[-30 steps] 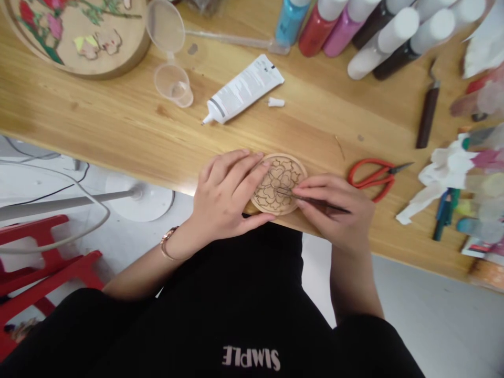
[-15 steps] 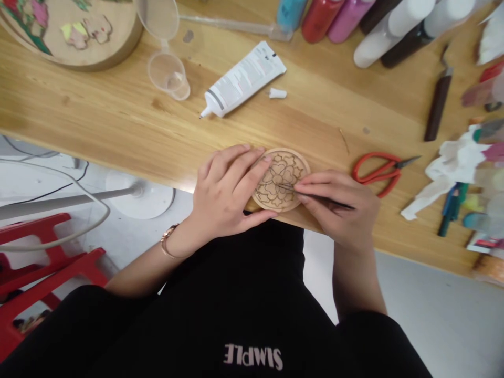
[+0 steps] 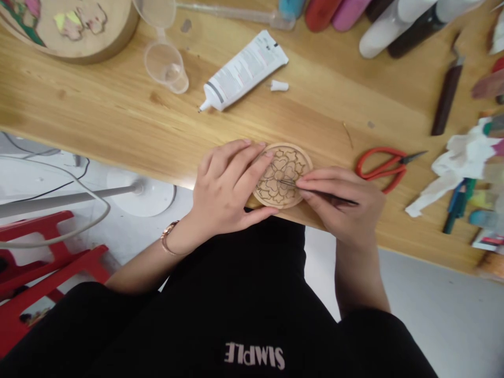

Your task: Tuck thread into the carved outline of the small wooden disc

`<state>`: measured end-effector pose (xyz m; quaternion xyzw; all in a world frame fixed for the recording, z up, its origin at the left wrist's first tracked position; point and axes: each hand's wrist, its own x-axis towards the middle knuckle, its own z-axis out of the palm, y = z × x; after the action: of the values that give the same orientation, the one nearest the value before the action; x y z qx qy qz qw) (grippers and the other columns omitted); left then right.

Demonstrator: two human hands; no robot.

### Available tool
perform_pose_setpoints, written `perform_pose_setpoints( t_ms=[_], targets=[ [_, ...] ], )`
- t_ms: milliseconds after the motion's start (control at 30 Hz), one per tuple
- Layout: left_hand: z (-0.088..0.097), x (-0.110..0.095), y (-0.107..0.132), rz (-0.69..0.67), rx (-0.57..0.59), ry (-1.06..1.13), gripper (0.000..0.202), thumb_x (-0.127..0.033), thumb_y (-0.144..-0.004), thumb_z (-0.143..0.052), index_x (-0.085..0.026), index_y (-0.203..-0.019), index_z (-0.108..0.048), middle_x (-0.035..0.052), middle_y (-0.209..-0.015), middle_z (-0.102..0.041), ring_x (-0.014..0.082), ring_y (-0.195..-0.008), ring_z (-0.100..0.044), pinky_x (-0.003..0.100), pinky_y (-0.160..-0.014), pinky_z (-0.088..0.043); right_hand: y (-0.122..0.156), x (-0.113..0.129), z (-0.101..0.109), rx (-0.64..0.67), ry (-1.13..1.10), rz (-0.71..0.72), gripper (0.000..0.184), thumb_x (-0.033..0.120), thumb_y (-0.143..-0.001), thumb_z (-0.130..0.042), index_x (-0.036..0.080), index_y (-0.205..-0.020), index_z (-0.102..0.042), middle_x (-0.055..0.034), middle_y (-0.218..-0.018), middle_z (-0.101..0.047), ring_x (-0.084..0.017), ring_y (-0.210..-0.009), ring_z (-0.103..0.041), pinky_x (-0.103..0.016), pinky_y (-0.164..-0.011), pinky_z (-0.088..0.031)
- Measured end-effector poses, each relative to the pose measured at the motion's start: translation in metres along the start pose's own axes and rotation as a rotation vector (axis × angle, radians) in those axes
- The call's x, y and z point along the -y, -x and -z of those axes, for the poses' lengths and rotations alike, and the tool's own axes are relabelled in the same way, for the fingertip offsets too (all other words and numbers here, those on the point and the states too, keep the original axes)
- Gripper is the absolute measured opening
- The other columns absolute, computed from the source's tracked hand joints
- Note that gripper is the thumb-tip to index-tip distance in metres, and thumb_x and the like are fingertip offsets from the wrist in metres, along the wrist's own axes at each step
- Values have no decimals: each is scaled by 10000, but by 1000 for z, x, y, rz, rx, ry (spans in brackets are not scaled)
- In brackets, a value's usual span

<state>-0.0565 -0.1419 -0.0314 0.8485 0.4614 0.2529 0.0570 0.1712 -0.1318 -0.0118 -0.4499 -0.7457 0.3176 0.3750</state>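
A small round wooden disc (image 3: 284, 170) with a burnt flower outline lies at the near edge of the wooden table (image 3: 118, 126). My left hand (image 3: 228, 186) grips the disc's left rim, fingers curled over it and thumb under the edge. My right hand (image 3: 340, 202) pinches a thin dark pointed tool (image 3: 311, 190), whose tip rests on the middle of the flower pattern.
Red scissors (image 3: 380, 164) lie right of my hands. Behind are a white glue tube (image 3: 244, 69) with its cap (image 3: 279, 85), a clear plastic cup (image 3: 165, 65), paint bottles (image 3: 394, 23), a dark-handled tool (image 3: 444, 97), a painted round board (image 3: 66, 26), crumpled paper and pens at right.
The view has drifted a little, so the table things sit higher in frame. Both hands keep their hold; the tool tip stays on the disc's centre.
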Motion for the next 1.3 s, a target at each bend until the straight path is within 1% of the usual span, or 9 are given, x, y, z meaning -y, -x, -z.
perform_pose_setpoints(
  t_ms=[133, 400, 600, 733, 933, 1067, 1167, 1233, 1300],
  targets=[
    [0, 0, 0, 5, 11, -7, 775, -712, -864, -498, -157, -1403, -447, 125, -1327, -597, 312, -1260, -513, 444, -1049, -396, 0, 0, -1, -6, -7, 0, 321, 87, -778, -738, 312, -1006, -753, 39, -949, -758, -128, -849, -711, -268, -760, -607],
    [-1, 0, 1, 29, 25, 45, 792, -710, -854, -516, -176, -1431, -416, 132, -1357, -574, 323, -1286, -492, 456, -1077, -369, 3, 7, -1, -34, -1, -58, 259, 127, -788, -736, 312, -967, -760, 29, -923, -761, -148, -835, -713, -306, -743, -615],
    [0, 1, 2, 66, 96, 66, 808, -738, -850, -484, -211, -1454, -381, 128, -1402, -538, 341, -1309, -470, 480, -1090, -343, 15, 20, -13, -92, 2, -80, 242, 125, -792, -729, 296, -962, -755, 16, -905, -758, -154, -802, -706, -330, -727, -608],
    [0, 1, 2, 50, 85, 63, 820, -729, -844, -509, -203, -1458, -369, 130, -1404, -540, 339, -1309, -474, 474, -1094, -344, 24, 26, -23, -175, 19, -79, 331, 64, -770, -728, 298, -1004, -744, 19, -930, -750, -137, -825, -696, -306, -748, -594],
    [0, 1, 1, 15, 29, 56, 780, -706, -863, -509, -174, -1426, -413, 132, -1370, -570, 329, -1284, -498, 457, -1067, -364, 30, 32, -29, -218, 55, -95, 323, 58, -759, -732, 285, -989, -746, 14, -923, -744, -141, -808, -698, -306, -739, -589],
    [-1, -1, 1, 22, 5, 46, 769, -697, -855, -529, -169, -1405, -438, 131, -1353, -585, 325, -1270, -510, 450, -1055, -378, 30, 36, -26, -238, 71, -102, 294, 105, -770, -735, 303, -987, -745, 21, -903, -749, -150, -780, -698, -315, -702, -590],
    [-1, -1, 0, 22, -14, 32, 764, -686, -837, -562, -155, -1378, -467, 134, -1322, -611, 319, -1249, -525, 432, -1032, -397, 28, 34, -19, -324, 96, -144, 238, 137, -776, -735, 293, -956, -750, 11, -882, -742, -158, -793, -693, -321, -712, -584],
    [-1, -1, 0, 19, -26, 30, 759, -675, -833, -575, -150, -1372, -474, 138, -1305, -623, 316, -1238, -533, 425, -1019, -401, 26, 27, -12, -381, 167, -139, 215, 146, -780, -729, 276, -950, -751, -2, -870, -731, -158, -796, -684, -318, -714, -574],
    [-1, -1, 0, 13, -32, 34, 764, -665, -831, -586, -149, -1382, -466, 146, -1303, -624, 319, -1236, -534, 427, -1014, -400, 25, 16, -4, -391, 295, -105, 215, 160, -798, -709, 259, -985, -746, -21, -887, -723, -166, -808, -677, -326, -723, -566]
  ],
)
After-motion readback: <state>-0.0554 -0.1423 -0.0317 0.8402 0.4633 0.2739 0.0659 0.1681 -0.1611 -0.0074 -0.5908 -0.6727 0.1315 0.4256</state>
